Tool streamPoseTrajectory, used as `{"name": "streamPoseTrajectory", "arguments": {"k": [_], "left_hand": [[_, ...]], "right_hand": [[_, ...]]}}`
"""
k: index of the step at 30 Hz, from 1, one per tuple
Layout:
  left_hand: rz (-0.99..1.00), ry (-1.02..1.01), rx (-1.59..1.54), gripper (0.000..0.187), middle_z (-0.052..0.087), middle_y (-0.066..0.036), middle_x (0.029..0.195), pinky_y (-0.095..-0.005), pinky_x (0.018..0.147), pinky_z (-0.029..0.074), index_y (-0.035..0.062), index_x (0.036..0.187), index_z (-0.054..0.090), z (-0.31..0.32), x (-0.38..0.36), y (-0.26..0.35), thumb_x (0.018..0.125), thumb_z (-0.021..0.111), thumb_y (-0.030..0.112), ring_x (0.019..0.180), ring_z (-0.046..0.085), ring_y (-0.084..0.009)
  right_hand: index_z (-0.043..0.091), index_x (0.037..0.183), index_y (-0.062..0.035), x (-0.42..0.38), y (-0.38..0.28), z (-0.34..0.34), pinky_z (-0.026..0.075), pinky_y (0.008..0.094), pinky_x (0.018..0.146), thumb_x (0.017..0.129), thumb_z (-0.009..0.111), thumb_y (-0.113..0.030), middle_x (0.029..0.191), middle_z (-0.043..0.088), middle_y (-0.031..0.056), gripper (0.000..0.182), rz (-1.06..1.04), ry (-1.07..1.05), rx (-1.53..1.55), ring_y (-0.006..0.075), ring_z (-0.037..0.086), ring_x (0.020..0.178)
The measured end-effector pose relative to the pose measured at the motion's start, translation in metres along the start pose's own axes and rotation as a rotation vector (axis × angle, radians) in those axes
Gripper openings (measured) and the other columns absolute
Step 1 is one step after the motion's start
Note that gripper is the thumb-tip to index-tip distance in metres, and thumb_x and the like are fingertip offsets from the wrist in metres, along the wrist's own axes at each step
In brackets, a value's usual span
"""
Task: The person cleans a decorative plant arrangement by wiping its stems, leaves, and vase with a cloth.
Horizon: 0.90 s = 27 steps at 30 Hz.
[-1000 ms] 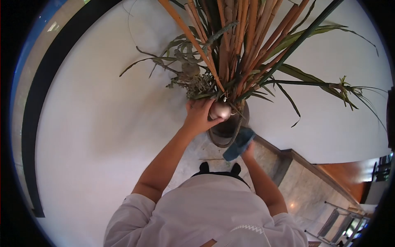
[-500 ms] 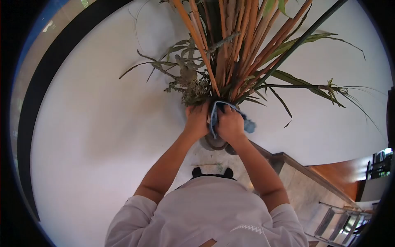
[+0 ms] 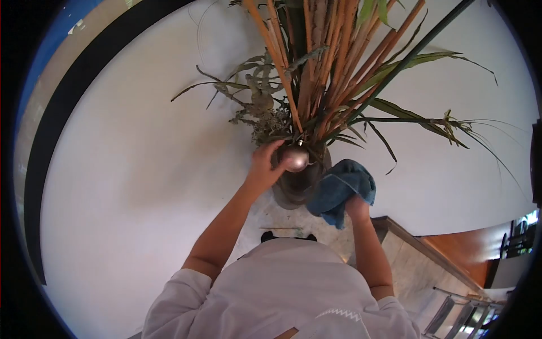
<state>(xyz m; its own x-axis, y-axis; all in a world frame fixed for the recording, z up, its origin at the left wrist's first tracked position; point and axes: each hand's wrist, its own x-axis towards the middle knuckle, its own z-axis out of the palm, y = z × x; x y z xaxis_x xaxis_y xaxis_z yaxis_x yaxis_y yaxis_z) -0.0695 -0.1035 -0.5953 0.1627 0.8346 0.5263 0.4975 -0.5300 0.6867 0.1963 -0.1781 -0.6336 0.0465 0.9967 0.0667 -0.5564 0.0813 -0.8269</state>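
Observation:
A shiny, pinkish-silver bauble (image 3: 296,158) with a small metal cap is at the mouth of a dark, rounded vase (image 3: 296,189). My left hand (image 3: 266,168) curls round the bauble's left side, thumb against it and fingers by the vase's rim. To the right of the vase, my right hand (image 3: 358,209) grips a bunched blue cloth (image 3: 341,189), which covers most of its fingers. Tall orange-brown stalks (image 3: 322,73) rise from the vase, with grey-green dried foliage (image 3: 264,104) at their left.
A white wall (image 3: 141,141) stands behind the vase. Long leaves (image 3: 418,113) reach out to the right. At the lower right are a brown ledge (image 3: 429,248) and a metal stepladder (image 3: 460,313). The floor (image 3: 265,217) shows below the vase.
My right hand has pulled back from the vase's mouth, down and to the right, with the blue cloth. The bauble now shows beside my left hand, which stays near the rim.

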Motion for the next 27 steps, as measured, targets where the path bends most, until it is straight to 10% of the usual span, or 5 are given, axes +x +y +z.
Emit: {"name": "streamPoseTrajectory", "arguments": {"k": [7, 14, 21, 27], "left_hand": [[-0.209, -0.092, -0.306, 0.034, 0.060, -0.009, 0.100, -0.0315, 0.080, 0.045, 0.0045, 0.107, 0.057, -0.010, -0.025, 0.024, 0.078, 0.067, 0.016, 0.090, 0.059, -0.0204], [0.260, -0.198, -0.224, 0.034, 0.053, -0.011, 0.112, -0.0331, 0.082, 0.044, 0.0034, 0.104, 0.059, 0.007, -0.011, 0.096, 0.076, 0.070, 0.018, 0.092, 0.057, -0.0225], [-0.504, -0.403, -0.704, 0.030, 0.062, -0.009, 0.092, -0.0303, 0.078, 0.045, -0.0024, 0.100, 0.060, -0.057, 0.010, 0.112, 0.083, 0.059, 0.022, 0.085, 0.058, -0.0213], [-0.197, -0.363, -1.538, 0.042, 0.059, -0.013, 0.108, -0.0347, 0.086, 0.046, -0.0039, 0.112, 0.054, -0.086, 0.017, 0.108, 0.078, 0.060, 0.021, 0.098, 0.058, -0.0236]], "right_hand": [[0.045, 0.121, -0.0009, -0.010, -0.027, 0.026, 0.041, 0.0417, 0.094, 0.089, 0.049, -0.036, 0.116, 0.054, 0.0131, 0.047, 0.043, -0.136, 0.425, 0.0269, 0.054, 0.104], [0.045, 0.118, 0.0010, 0.001, -0.063, 0.086, 0.043, 0.0300, 0.088, 0.075, 0.068, -0.012, 0.109, 0.055, 0.0100, 0.050, -0.385, -0.264, -0.583, 0.0178, 0.053, 0.102], [0.056, 0.106, 0.0016, 0.004, -0.104, 0.133, 0.045, 0.0291, 0.080, 0.078, 0.063, -0.012, 0.101, 0.061, 0.0108, 0.032, -0.130, -0.224, -0.472, 0.0182, 0.057, 0.092], [0.058, 0.097, 0.0046, 0.023, -0.111, 0.144, 0.047, 0.0287, 0.069, 0.083, 0.058, -0.018, 0.082, 0.063, 0.0117, 0.026, -0.386, -0.577, -1.024, 0.0204, 0.060, 0.074]]}}
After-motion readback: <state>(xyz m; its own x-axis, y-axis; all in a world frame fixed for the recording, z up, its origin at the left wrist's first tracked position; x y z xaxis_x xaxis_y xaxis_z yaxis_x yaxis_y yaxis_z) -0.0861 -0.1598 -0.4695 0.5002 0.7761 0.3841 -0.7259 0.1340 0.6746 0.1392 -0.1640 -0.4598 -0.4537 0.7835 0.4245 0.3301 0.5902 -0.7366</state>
